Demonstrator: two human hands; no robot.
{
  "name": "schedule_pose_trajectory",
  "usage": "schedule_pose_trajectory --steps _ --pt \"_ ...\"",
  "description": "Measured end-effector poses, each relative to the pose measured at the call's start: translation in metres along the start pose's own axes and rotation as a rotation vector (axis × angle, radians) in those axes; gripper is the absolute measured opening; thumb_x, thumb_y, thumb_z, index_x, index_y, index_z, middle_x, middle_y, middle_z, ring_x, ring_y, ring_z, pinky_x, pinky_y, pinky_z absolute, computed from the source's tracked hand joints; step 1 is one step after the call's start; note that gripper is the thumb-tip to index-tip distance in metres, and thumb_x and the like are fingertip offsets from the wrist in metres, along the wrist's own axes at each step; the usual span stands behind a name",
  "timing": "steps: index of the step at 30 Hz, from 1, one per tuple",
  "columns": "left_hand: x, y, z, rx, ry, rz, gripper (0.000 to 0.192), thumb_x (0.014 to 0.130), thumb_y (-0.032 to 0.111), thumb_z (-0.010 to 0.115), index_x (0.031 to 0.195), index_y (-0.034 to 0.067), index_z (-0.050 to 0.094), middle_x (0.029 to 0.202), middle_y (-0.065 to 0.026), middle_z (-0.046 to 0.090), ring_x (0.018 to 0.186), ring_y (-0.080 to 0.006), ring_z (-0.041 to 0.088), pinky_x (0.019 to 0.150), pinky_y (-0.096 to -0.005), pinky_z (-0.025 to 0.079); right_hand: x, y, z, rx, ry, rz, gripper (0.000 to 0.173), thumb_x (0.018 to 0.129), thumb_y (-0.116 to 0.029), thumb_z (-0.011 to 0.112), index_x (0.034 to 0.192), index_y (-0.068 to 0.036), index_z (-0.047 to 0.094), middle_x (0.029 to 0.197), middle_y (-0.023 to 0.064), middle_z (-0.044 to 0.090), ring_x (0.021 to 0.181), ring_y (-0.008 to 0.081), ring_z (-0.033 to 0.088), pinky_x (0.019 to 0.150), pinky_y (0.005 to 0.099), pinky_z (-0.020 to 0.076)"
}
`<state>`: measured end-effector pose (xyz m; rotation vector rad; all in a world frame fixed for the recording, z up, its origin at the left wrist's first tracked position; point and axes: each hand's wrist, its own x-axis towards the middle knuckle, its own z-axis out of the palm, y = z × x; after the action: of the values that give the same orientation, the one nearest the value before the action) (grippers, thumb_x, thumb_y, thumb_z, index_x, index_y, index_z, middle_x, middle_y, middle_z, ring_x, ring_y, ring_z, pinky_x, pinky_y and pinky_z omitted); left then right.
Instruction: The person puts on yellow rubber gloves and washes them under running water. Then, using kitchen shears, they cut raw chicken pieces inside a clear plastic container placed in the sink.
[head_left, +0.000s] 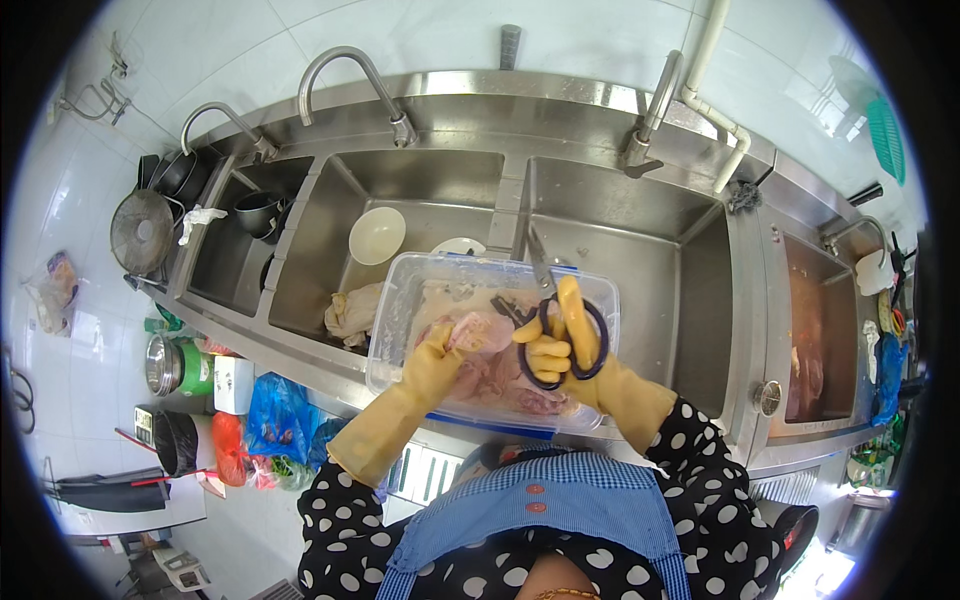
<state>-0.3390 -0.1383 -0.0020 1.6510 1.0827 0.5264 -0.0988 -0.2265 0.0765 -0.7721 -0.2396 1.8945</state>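
My left hand (435, 360), in a yellow rubber glove, grips a pale pink piece of raw meat (482, 332) above a clear plastic tub (386, 330). In my gloved right hand (555, 352) is a pair of scissors (589, 360) with dark blue loop handles. One metal blade points up and away from me; a dark part reaches left towards the meat, and I cannot tell whether it is the second blade. More raw meat (544, 401) lies in the tub below both hands. The tub has blue clips and sits across the front of two sink basins.
A white bowl (377, 235) and a crumpled cloth (352, 313) lie in the left-middle basin (442, 176). Curved faucets (349, 52) rise along the back. Black pans (259, 212) occupy the far-left basin. Reddish liquid and meat (806, 375) are in the far-right basin. Bags (276, 416) crowd the left.
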Motion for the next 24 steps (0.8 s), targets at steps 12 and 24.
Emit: schedule_pose_trajectory --steps 12,24 --pt "0.010 0.005 -0.015 -0.497 -0.081 -0.226 0.056 0.097 0.024 0.066 0.146 0.003 0.048 0.133 -0.0083 0.060 0.117 -0.0166 0.059 0.097 -0.0296 0.048 -0.129 -0.126 -0.113 -1.492 1.178 -0.138 0.060 0.086 -0.060 0.063 0.108 -0.005 0.065 0.102 0.0220 0.072 0.100 0.0391 0.068 0.085 0.0472 0.0511" --pt "0.018 0.003 -0.016 -0.554 -0.064 -0.239 0.051 0.097 0.018 0.066 0.143 0.002 0.050 0.133 -0.0083 0.061 0.119 -0.0176 0.059 0.099 -0.0291 0.047 -0.210 -0.147 -0.324 -1.677 1.792 0.001 0.035 0.086 -0.035 0.063 0.108 -0.009 0.072 0.108 0.0195 0.072 0.104 0.0382 0.068 0.091 0.0480 0.0536"
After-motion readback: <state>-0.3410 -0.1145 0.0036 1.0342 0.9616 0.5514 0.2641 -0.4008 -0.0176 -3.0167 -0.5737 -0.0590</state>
